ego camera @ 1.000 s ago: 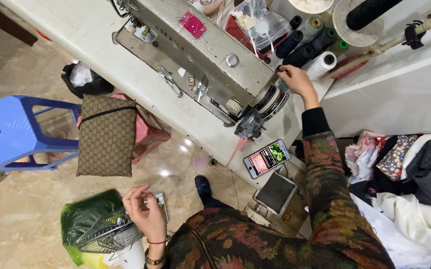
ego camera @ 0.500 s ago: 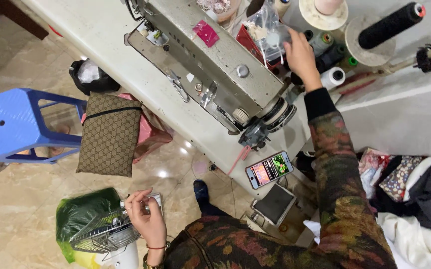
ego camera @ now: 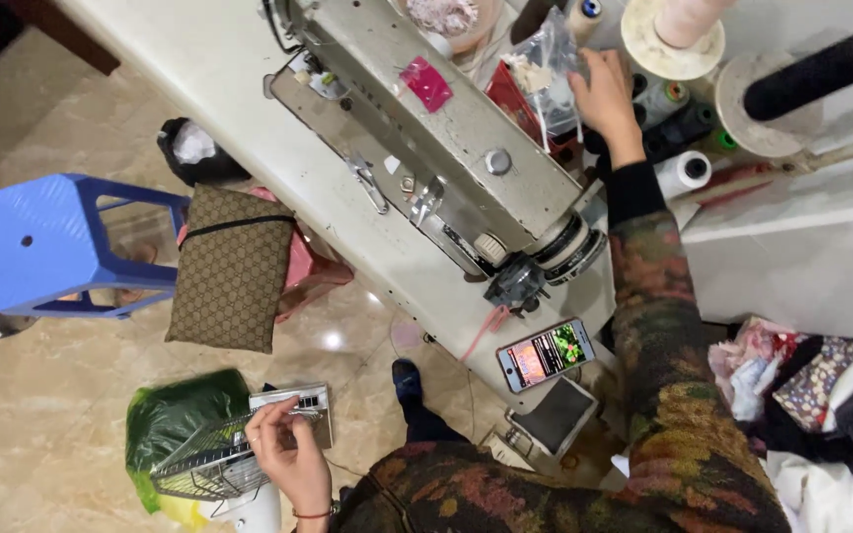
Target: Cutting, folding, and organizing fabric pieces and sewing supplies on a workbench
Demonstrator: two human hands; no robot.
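Note:
My right hand [ego camera: 606, 94] reaches past the far end of a grey sewing machine [ego camera: 446, 138], and its fingers close on the edge of a clear plastic bag [ego camera: 543, 61] with small pieces inside. Thread spools [ego camera: 681, 174] stand just beside that hand. Low down by the floor, my left hand [ego camera: 293, 454] grips a small grey box [ego camera: 296, 402] holding rows of small parts. It holds the box over a wire basket [ego camera: 204, 462] that lies against a green bag [ego camera: 175, 419].
The machine sits on a long white table [ego camera: 199, 69]. A lit phone [ego camera: 545, 353] lies on the table's near edge, with a pedal box [ego camera: 556, 415] below it. On the floor stand a blue stool [ego camera: 41, 242] and a brown patterned bag [ego camera: 232, 266]. Heaped cloth [ego camera: 821, 395] lies at right.
My right hand left the machine's handwheel and moved up past the machine to the clear plastic bag. My left hand stayed at the small box by the wire basket.

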